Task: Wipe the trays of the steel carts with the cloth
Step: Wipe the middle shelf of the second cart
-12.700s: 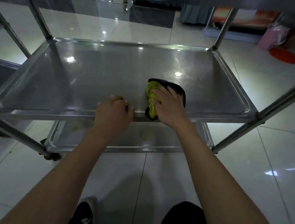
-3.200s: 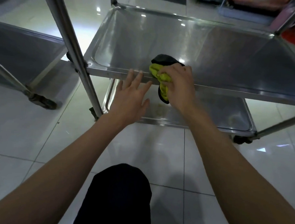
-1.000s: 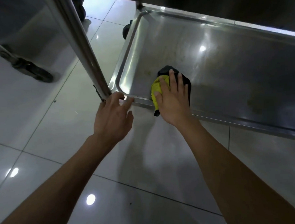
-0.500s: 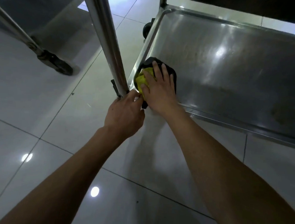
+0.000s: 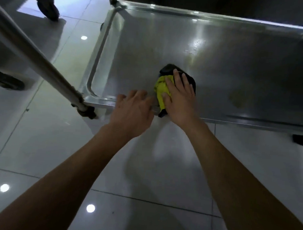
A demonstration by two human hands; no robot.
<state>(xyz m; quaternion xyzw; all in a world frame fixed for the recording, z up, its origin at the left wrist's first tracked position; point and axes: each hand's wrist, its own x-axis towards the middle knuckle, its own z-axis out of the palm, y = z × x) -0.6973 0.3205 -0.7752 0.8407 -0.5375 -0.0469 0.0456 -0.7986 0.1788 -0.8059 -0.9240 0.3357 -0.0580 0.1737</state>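
The steel tray (image 5: pixel 219 48) fills the upper frame. At center, your right hand (image 5: pixel 180 97) presses flat on the soft, light cloth (image 5: pixel 161 91); left hand (image 5: pixel 131 112) grips the rim. Keep your palm on top.

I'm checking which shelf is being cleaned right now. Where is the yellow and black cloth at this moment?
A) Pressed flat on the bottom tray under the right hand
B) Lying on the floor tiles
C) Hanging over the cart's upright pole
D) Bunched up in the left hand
A: the right hand lies flat on the cloth on the bottom tray, near its front rim, while the left hand rests at that rim beside it.
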